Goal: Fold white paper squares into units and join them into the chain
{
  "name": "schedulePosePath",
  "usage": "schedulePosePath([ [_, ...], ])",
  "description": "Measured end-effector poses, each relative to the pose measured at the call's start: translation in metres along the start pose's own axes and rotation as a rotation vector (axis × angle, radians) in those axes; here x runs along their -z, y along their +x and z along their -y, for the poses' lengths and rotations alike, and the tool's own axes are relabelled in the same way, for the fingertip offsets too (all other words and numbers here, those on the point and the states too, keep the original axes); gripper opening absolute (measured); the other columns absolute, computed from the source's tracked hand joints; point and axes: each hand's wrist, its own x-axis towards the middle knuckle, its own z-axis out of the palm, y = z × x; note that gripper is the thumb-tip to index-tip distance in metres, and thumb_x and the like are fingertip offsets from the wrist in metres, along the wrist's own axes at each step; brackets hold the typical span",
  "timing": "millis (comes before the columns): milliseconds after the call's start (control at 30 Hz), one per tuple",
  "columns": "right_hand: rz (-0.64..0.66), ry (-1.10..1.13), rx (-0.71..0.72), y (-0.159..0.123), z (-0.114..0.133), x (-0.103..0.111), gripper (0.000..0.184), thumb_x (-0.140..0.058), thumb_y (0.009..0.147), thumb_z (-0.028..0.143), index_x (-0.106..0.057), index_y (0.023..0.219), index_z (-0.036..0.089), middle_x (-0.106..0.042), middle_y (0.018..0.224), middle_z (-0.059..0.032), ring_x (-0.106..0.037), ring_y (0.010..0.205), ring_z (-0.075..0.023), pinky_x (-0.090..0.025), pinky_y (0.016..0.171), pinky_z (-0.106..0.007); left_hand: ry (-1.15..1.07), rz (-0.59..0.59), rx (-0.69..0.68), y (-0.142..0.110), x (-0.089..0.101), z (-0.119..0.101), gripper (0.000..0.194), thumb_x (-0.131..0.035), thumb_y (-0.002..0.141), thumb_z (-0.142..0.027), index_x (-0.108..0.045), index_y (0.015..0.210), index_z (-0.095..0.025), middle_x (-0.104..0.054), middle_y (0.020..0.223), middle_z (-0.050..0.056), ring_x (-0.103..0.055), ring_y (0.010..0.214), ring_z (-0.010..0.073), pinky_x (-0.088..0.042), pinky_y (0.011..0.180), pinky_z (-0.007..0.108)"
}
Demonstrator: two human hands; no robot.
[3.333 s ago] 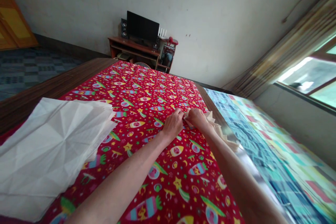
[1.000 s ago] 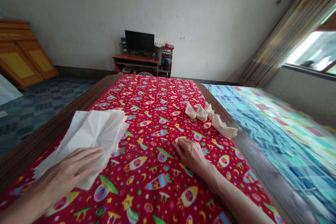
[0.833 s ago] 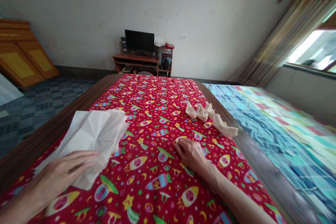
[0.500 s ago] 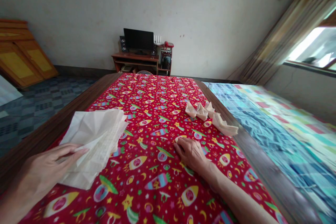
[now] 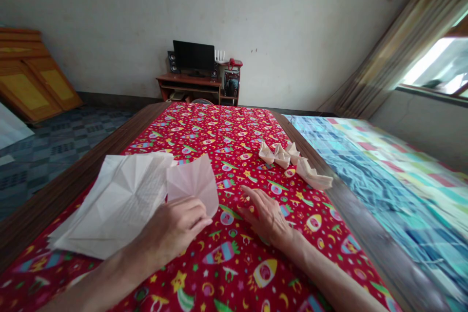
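Observation:
My left hand (image 5: 183, 222) is closed on the near edge of a thin, creased paper sheet (image 5: 195, 178), held up just right of the pile. Beneath and behind my left wrist lies a stack of white paper sheets (image 5: 120, 195) with crease lines fanning out from the middle. My right hand (image 5: 265, 214) rests near the red cloth with thumb and fingers apart, holding nothing. Beyond it, toward the right table edge, stand several folded paper shapes (image 5: 281, 155) with pointed tips, and a nested group of folded paper pieces (image 5: 313, 174).
A red rocket-print cloth (image 5: 204, 136) covers the table, leaving dark wooden edges (image 5: 106, 146) bare. On the right is a bed with a blue checked cover (image 5: 329, 156). Against the far wall stand a desk (image 5: 190, 81) with a monitor (image 5: 193, 56) and a wooden cabinet (image 5: 36, 78).
My left hand has lifted a sheet off the stack and carried it right, toward my right hand. The fingers of my right hand have spread from a curled pose.

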Motion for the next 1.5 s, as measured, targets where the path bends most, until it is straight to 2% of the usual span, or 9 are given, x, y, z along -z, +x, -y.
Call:
schedulePosePath([
  [100, 0.012, -0.006, 0.139, 0.001, 0.007, 0.002, 0.051, -0.052, 0.091, 0.033, -0.039, 0.138, 0.018, -0.059, 0.116, -0.0128, -0.055, 0.102, -0.0222, -0.049, 0.083, -0.033, 0.034, 0.117, -0.048, 0.014, -0.023, -0.009, 0.022, -0.054, 0.088, -0.019, -0.057, 0.067, -0.018, -0.06, 0.069, 0.0, -0.059, 0.068, 0.0143, -0.046, 0.064, 0.025],
  [233, 0.034, -0.041, 0.177, 0.002, 0.009, 0.003, 0.029, -0.054, 0.089, 0.028, -0.061, 0.116, 0.022, -0.051, 0.127, -0.0157, -0.051, 0.109, -0.0265, -0.048, 0.087, -0.041, -0.019, 0.131, -0.055, 0.023, -0.041, -0.017, 0.015, -0.058, 0.086, -0.019, -0.058, 0.072, -0.017, -0.061, 0.073, 0.0, -0.059, 0.071, 0.0156, -0.046, 0.067, 0.027],
  [467, 0.067, 0.083, 0.174, 0.001, 0.0, 0.0, 0.019, -0.051, 0.09, 0.021, -0.069, 0.092, 0.025, -0.056, 0.123, -0.0111, -0.054, 0.107, -0.0226, -0.05, 0.084, -0.037, -0.154, 0.162, -0.039, 0.017, -0.041, -0.014, 0.017, -0.055, 0.09, -0.033, -0.064, 0.088, -0.018, -0.066, 0.088, 0.004, -0.062, 0.086, 0.0175, -0.05, 0.08, 0.029],
  [600, 0.04, 0.224, 0.184, 0.001, -0.003, -0.003, 0.024, -0.045, 0.092, 0.016, -0.068, 0.096, 0.023, -0.065, 0.11, -0.0096, -0.06, 0.1, -0.0179, -0.051, 0.083, -0.033, -0.152, 0.184, -0.126, -0.004, -0.026, 0.007, 0.069, -0.06, 0.077, -0.059, -0.046, 0.134, -0.021, -0.056, 0.131, 0.01, -0.05, 0.122, 0.0252, -0.04, 0.105, 0.04],
  [700, 0.039, 0.322, 0.159, 0.001, -0.004, -0.003, 0.027, -0.043, 0.091, 0.014, -0.068, 0.099, 0.02, -0.067, 0.107, -0.0099, -0.062, 0.1, -0.0171, -0.052, 0.083, -0.031, -0.076, 0.211, -0.101, -0.022, -0.019, 0.029, 0.084, -0.069, 0.073, -0.054, -0.033, 0.143, -0.024, -0.049, 0.138, 0.01, -0.046, 0.127, 0.027, -0.038, 0.107, 0.044],
  [900, 0.055, 0.508, 0.108, 0.001, -0.005, -0.002, 0.033, -0.041, 0.087, 0.008, -0.068, 0.101, 0.02, -0.069, 0.105, -0.0089, -0.065, 0.098, -0.0152, -0.053, 0.084, -0.029, -0.06, 0.069, 0.001, -0.031, -0.03, 0.058, 0.052, -0.049, 0.086, -0.01, -0.045, 0.136, -0.025, -0.053, 0.136, 0.006, -0.048, 0.126, 0.019, -0.044, 0.104, 0.037],
  [1167, 0.053, 0.532, 0.021, -0.014, -0.007, 0.009, 0.023, -0.05, 0.086, 0.015, -0.067, 0.102, 0.02, -0.071, 0.099, -0.0072, -0.067, 0.093, -0.0167, -0.053, 0.083, -0.029, -0.123, -0.01, -0.157, -0.023, -0.037, 0.037, 0.029, -0.047, 0.089, -0.012, -0.067, 0.108, -0.021, -0.071, 0.106, 0.004, -0.063, 0.104, 0.0175, -0.052, 0.092, 0.033],
  [1367, 0.076, 0.49, 0.038, -0.013, -0.005, 0.016, 0.021, -0.049, 0.087, 0.019, -0.067, 0.097, 0.02, -0.072, 0.091, -0.0065, -0.066, 0.086, -0.0173, -0.05, 0.079, -0.029, -0.324, -0.064, -0.023, -0.024, -0.045, 0.032, 0.025, -0.047, 0.086, -0.01, -0.068, 0.094, -0.019, -0.071, 0.097, 0.004, -0.066, 0.093, 0.0153, -0.053, 0.084, 0.027],
  [1500, 0.1, 0.426, -0.148, -0.004, -0.005, 0.013, 0.023, -0.048, 0.088, 0.025, -0.066, 0.075, 0.018, -0.066, 0.068, -0.002, -0.059, 0.062, -0.0132, -0.043, 0.059, -0.023, -0.291, -0.065, 0.119, -0.019, -0.044, 0.03, 0.019, -0.049, 0.088, -0.018, -0.066, 0.081, -0.019, -0.07, 0.081, 0.003, -0.065, 0.077, 0.0146, -0.052, 0.072, 0.023],
])
